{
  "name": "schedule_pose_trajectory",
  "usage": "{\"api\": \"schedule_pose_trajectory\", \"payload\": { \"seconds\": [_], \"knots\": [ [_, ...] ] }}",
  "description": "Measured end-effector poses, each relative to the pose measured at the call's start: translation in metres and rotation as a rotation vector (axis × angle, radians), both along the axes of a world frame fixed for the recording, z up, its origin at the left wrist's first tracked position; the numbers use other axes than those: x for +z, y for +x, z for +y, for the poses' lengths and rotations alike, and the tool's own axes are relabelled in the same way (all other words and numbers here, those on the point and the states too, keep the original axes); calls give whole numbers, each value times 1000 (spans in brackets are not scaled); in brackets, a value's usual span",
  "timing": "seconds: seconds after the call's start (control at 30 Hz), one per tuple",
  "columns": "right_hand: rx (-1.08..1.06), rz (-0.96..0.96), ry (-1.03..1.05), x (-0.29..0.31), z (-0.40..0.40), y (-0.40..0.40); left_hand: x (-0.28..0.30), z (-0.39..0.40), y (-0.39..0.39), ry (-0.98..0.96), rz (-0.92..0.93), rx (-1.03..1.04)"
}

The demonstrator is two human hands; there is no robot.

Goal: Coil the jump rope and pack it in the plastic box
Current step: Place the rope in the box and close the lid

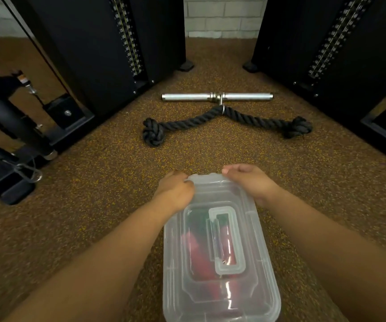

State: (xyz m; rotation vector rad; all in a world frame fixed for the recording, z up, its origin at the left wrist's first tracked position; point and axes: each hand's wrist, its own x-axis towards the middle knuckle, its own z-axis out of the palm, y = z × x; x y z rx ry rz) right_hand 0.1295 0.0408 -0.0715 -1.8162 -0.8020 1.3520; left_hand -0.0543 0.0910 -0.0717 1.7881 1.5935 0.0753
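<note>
Head view: both hands [175,189] [250,180] press the unlabelled plastic box [220,247] lid.

I see a translucent, glossy plastic box [220,252] at lower centre, speckled rough flooring [108,173], a shiny metal bar [217,96] and coarse braided rope [224,123] above.
</note>
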Motion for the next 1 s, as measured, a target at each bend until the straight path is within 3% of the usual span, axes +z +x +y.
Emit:
{"api": "schedule_pose_trajectory", "payload": {
  "seconds": [0.37,0.57,0.63,0.77,1.0],
  "knots": [
    [139,-30,-144,-4,6,8,3,-4,3,47,29,-33],
    [49,91,-69,-14,2,11,13,3,15,-39,44,-106],
    [123,94,-49,-16,-2,16,12,5,16,-57,23,-153],
    [326,-1,-12,-12,-10,23,5,5,13,-59,-151,-177],
    [333,-278,99,-8,-15,17,-9,-9,11,161,-281,-64]
  ]
}}
